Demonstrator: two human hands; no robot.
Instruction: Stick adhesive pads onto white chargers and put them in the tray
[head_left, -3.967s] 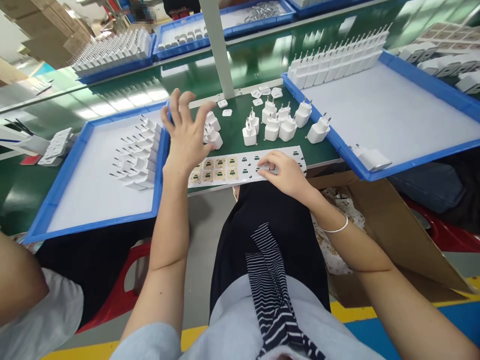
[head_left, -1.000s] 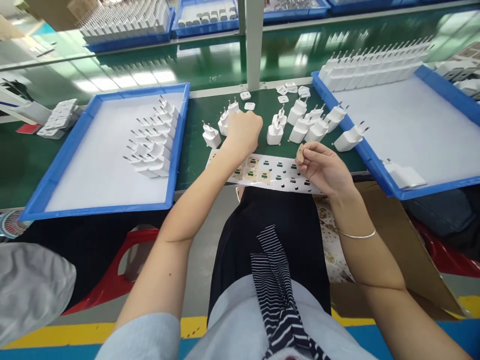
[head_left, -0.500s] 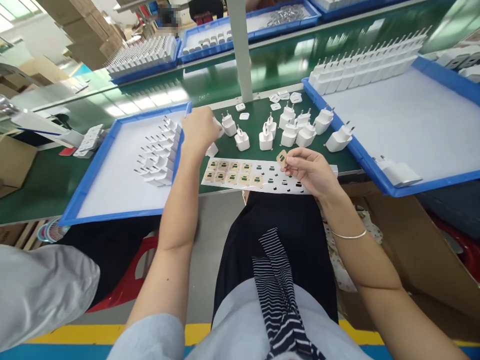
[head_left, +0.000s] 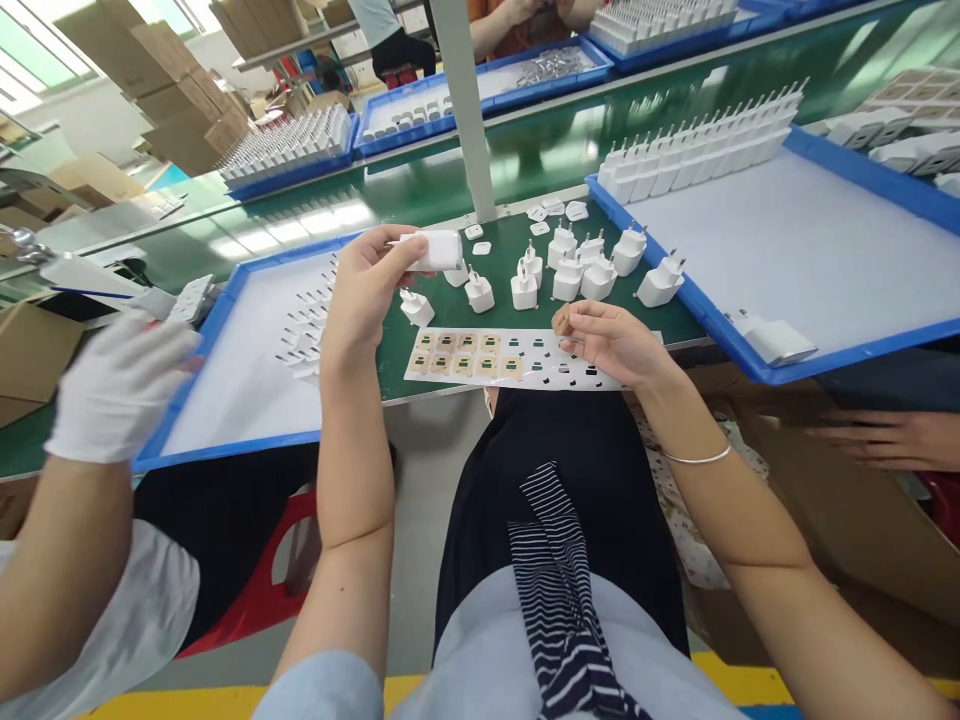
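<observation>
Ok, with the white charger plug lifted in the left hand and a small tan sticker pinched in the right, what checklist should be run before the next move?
1. Left hand grips white plastic charger plug: ok, lifted off the green bench.
2. Right hand holds small tan sticker: ok, pinched at fingertips.
3. Sticker and plug meet: not ok, they are apart.
4. Plug face that takes the sticker turned towards the right hand: cannot tell.
5. White backing sheet has stickers left: ok, tan ones remain at its left end.
6. Gloved hand of a co-worker away from the plug: ok, it is over the left blue tray.
</observation>
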